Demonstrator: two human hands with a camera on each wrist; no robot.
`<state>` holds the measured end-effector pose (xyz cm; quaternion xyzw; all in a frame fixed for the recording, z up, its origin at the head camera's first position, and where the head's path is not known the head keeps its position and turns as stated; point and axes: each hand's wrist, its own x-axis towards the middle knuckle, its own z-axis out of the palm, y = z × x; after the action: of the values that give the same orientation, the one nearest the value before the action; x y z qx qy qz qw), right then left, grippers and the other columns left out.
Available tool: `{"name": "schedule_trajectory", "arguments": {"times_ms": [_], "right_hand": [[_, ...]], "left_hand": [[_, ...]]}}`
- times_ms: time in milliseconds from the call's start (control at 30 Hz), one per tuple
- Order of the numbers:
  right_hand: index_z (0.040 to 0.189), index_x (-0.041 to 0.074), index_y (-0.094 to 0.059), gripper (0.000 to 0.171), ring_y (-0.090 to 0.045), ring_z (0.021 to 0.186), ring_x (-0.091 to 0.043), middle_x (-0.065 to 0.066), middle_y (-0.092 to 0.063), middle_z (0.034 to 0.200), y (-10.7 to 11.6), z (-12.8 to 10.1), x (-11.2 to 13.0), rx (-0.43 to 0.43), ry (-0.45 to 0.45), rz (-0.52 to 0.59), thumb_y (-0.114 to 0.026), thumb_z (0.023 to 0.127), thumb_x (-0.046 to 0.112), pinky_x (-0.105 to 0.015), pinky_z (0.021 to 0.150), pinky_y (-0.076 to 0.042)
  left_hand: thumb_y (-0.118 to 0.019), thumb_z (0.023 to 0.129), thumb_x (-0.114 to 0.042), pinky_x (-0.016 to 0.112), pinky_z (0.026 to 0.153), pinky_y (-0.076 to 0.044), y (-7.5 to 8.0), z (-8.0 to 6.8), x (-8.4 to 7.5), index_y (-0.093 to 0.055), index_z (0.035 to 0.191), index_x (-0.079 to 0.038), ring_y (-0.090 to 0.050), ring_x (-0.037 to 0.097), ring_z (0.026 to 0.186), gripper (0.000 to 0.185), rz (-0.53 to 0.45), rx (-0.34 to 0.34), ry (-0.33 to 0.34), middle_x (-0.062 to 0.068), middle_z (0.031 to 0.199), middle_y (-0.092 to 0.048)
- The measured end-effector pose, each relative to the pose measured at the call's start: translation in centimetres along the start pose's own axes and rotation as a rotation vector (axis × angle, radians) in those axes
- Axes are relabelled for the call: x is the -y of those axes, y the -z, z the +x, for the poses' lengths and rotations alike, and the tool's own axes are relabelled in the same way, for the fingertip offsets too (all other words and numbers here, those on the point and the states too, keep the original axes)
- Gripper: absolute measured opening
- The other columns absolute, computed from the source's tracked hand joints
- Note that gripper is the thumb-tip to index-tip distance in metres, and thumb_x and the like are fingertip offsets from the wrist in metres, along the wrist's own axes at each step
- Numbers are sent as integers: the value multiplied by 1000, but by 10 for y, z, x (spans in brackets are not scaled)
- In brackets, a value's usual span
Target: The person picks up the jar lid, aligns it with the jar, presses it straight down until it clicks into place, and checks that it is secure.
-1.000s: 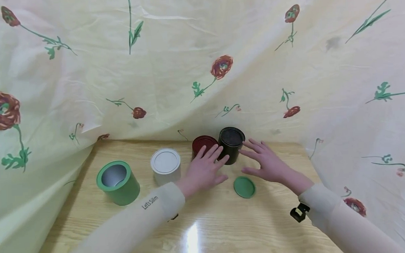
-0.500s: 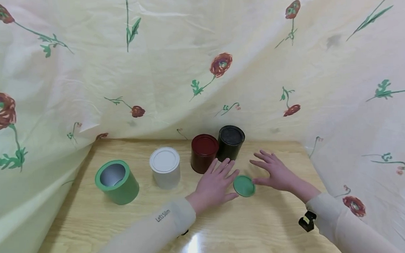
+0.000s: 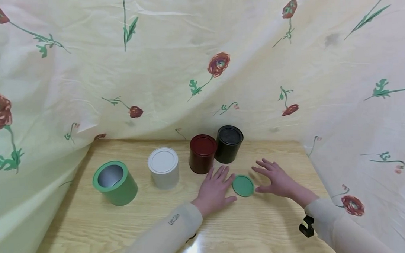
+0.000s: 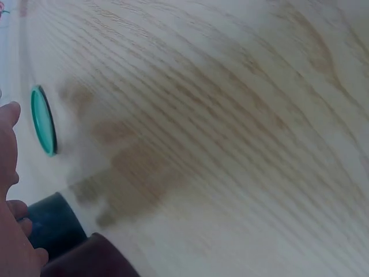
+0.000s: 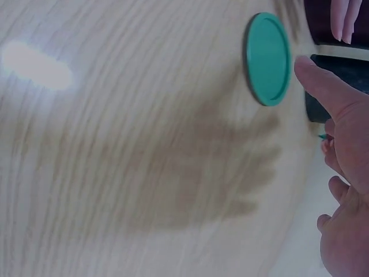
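A round green lid (image 3: 243, 185) lies flat on the wooden table between my two hands. Just left of it is my left hand (image 3: 214, 193), fingers spread and holding nothing, its fingertips near the foot of the dark red can (image 3: 202, 156). On the lid's other side my right hand (image 3: 274, 179) hovers with relaxed fingers, its thumb pointing at the lid's edge; the right wrist view shows the thumb (image 5: 323, 83) beside the lid (image 5: 268, 59). Both hands cast shadows on the wood.
Behind the hands, a black can (image 3: 229, 146) stands against the dark red one. A white can (image 3: 163, 168) with a lid is left of them. Farther left is a green can (image 3: 121, 189), open at the top with a silvery inside. A flowered cloth (image 3: 167, 75) hangs behind the table (image 3: 253, 229).
My left hand has come back from over the dark red can toward the left of the green lid. My right hand has drawn away from the black can, slightly right and nearer me.
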<state>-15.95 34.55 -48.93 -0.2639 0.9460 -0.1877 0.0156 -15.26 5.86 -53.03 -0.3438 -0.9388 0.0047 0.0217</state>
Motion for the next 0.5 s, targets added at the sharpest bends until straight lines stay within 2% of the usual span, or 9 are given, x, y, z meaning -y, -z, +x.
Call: {"name": "schedule_trajectory", "arguments": {"times_ms": [200,500], "right_hand": [[142,-5,-63,84,-42,140,-65,-36,-55,147,-16,-3,-11,-35,47,-20,-98,75,30,-86,106,-32],[145,-5,-60,87,-38,144,-64,-37,-51,152,-28,-6,-17,10,-20,19,-97,76,33,-85,112,-27]], "left_hand": [[-52,102,-72,52,132,-24,-12,6,-4,-44,165,-26,-28,25,162,79,-53,0,52,6,173,-36],[-52,100,-75,51,131,-25,-22,14,-7,-44,165,-26,-29,25,162,82,-61,35,107,5,173,-35]]}}
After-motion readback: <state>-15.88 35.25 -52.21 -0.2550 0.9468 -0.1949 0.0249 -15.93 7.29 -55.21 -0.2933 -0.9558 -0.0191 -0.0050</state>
